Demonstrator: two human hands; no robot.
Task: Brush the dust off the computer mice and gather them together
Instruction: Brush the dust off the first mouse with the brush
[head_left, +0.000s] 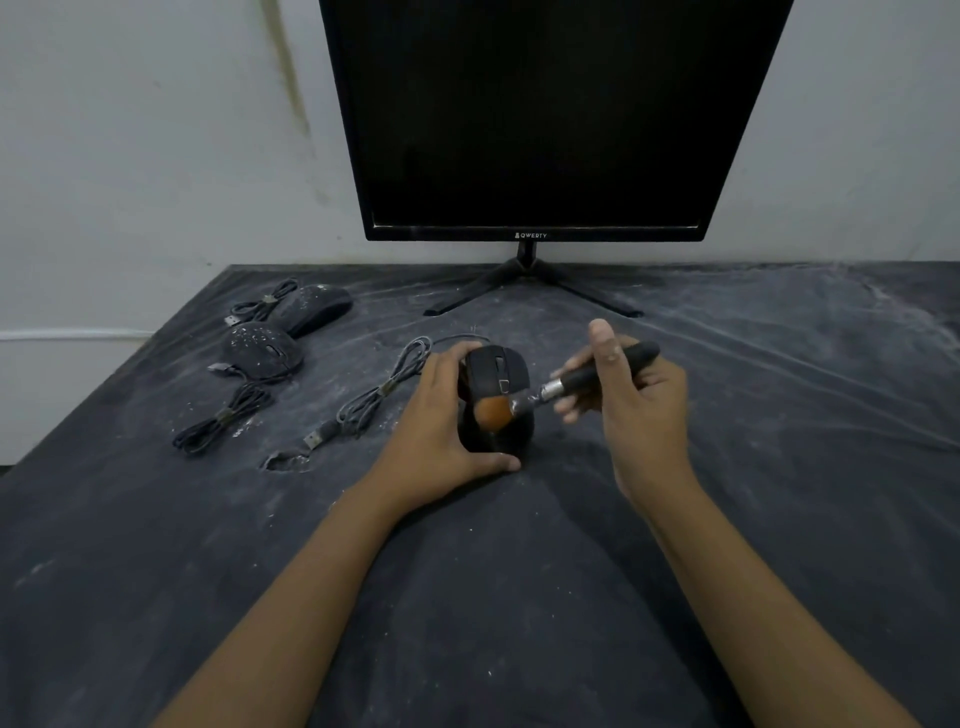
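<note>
Head view, items as I log them from my station.

1. Left hand (441, 431): fingers and thumb curled round the black mouse (496, 374), which is tilted up off the dark cloth (467, 597) at mid-table, in front of the monitor (540, 114).
2. Right hand (639, 410): clasping the black handle of the brush (571, 384). Its orange bristles touch the mouse's upper shell.
3. Grey cable (374, 400) of that mouse: bundled, lying just left of the left hand, with the USB plug (317, 440) at its near end.
4. Far left: nearer dusty mouse (265, 351) and farther dusty mouse (317, 309), just beside each other, both speckled white, each with a bundled cable. I cannot tell whether they touch.
5. White dust: streaked across the cloth.
</note>
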